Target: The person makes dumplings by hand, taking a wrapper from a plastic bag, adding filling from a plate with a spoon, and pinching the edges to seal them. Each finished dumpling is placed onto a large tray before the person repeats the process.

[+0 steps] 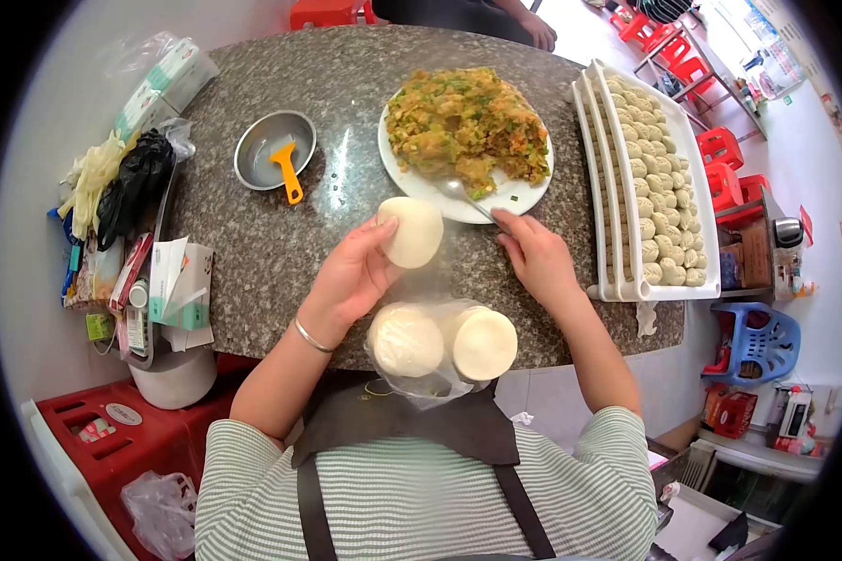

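My left hand (354, 271) holds a round, pale dumpling wrapper (413, 234) up by its left edge, thumb on top. In my right hand (541, 257) is the handle of a metal spoon (455, 190), whose bowl rests at the front of the filling. That filling (468, 122), a chopped yellow-brown mix with green bits, is heaped on a white plate (524, 198). Close to my body stand two stacks of round wrappers: the left stack (406, 341) is covered by clear plastic, and the right stack (483, 344) shows a bare top.
Stacked white trays (706, 271) of pleated dumplings (660, 187) stand at the table's right. A metal bowl (253, 154) with an orange-handled scraper (290, 178) sits left. Tissue boxes (182, 285) and bags (136, 187) crowd the left edge. Another person's hand (538, 31) is beyond the far edge.
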{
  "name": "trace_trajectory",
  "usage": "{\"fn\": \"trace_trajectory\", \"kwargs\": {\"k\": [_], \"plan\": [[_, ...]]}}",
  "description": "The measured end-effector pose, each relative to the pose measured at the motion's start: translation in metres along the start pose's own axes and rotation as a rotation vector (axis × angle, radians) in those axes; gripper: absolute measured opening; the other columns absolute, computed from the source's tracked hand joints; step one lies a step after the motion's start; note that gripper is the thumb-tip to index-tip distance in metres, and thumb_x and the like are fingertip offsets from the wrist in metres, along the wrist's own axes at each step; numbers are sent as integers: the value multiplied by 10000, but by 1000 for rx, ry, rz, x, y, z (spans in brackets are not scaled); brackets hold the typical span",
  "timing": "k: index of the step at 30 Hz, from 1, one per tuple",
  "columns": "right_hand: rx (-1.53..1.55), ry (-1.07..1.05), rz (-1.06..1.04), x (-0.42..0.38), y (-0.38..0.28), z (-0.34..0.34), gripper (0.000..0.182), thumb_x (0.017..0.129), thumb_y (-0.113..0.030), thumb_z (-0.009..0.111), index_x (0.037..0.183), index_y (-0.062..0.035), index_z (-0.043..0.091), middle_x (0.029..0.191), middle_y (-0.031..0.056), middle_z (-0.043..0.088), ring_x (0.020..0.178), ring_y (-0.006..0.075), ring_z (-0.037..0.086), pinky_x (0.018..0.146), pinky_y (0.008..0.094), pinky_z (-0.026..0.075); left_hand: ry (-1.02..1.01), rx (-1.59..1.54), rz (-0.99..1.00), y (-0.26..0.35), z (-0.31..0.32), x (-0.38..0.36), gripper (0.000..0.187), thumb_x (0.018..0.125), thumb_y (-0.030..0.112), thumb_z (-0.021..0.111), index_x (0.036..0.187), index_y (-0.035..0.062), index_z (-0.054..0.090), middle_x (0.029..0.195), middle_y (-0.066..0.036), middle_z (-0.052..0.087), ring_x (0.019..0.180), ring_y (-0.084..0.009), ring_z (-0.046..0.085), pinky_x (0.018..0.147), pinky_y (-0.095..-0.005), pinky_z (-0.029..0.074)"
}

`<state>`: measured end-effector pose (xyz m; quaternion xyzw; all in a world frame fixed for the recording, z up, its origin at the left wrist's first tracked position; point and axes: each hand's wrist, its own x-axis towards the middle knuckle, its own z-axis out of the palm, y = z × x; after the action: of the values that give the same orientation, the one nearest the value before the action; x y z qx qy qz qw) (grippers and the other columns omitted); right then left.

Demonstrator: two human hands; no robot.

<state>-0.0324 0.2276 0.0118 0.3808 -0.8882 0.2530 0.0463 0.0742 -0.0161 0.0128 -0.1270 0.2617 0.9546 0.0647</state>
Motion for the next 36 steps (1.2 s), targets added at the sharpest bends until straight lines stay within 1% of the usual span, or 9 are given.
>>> {"fn": "trace_trajectory", "kwargs": {"k": [4,10,16,20,23,26,30,35,36], "plan": [[61,78,159,-2,-7,-24,305,888,-35,602,1183,-87,659,749,131,592,637,250,580,613,328,468,63,-23,-23,-6,-20,0,310,984,147,513,1246,-19,513,1207,-122,616,1120,-220,609,1020,-383,472],[84,28,187,-19,4,-19,303,894,-15,590,1184,-72,655,759,137,610,644,225,592,622,318,474,71,23,-117,-16,-25,13,360,1009,177,455,1305,-28,461,1306,-165,544,1200,-288,552,1044,-445,439],[223,84,234,-40,-6,2,319,888,-10,591,1200,-45,645,748,138,607,623,224,578,609,309,463,-88,-11,-225,-17,-7,23,421,1023,269,435,1366,24,429,1362,-107,511,1276,-245,479,1085,-436,363],[190,62,106,-43,-22,10,337,875,5,595,1204,-50,643,719,140,567,577,234,525,577,328,443,-186,-92,-181,-14,10,24,440,1021,285,441,1388,43,410,1390,-91,486,1300,-222,447,1102,-415,337],[227,-26,117,-39,-31,-3,329,883,8,586,1201,-52,649,727,127,590,585,201,539,578,310,450,-122,-88,-102,-16,16,23,451,1023,285,432,1400,40,388,1408,-106,463,1313,-220,430,1114,-401,324],[417,-75,245,-39,-35,-14,320,891,6,581,1197,-53,653,737,111,615,600,158,553,583,290,457,-59,-113,-51,-15,14,23,462,1025,261,408,1410,10,360,1396,-176,460,1294,-295,462,1090,-443,392],[284,-8,214,-40,-27,-11,312,897,1,579,1197,-48,652,754,102,637,619,134,565,591,279,463,-29,-127,-106,-13,8,21,459,1026,271,415,1398,5,372,1385,-168,467,1293,-286,457,1104,-436,375],[358,-39,102,-15,-26,-5,299,895,-13,583,1183,-48,656,772,143,639,628,212,582,613,311,468,-67,-128,-90,-11,12,21,463,1029,275,415,1393,-6,364,1381,-165,462,1300,-275,446,1116,-430,359],[301,-50,132,-9,-23,-4,282,867,-26,602,1141,-39,665,872,191,672,762,327,655,704,384,507,-63,-132,-76,-11,12,21,465,1028,273,416,1394,-9,358,1380,-167,459,1297,-274,448,1117,-428,359]]}}
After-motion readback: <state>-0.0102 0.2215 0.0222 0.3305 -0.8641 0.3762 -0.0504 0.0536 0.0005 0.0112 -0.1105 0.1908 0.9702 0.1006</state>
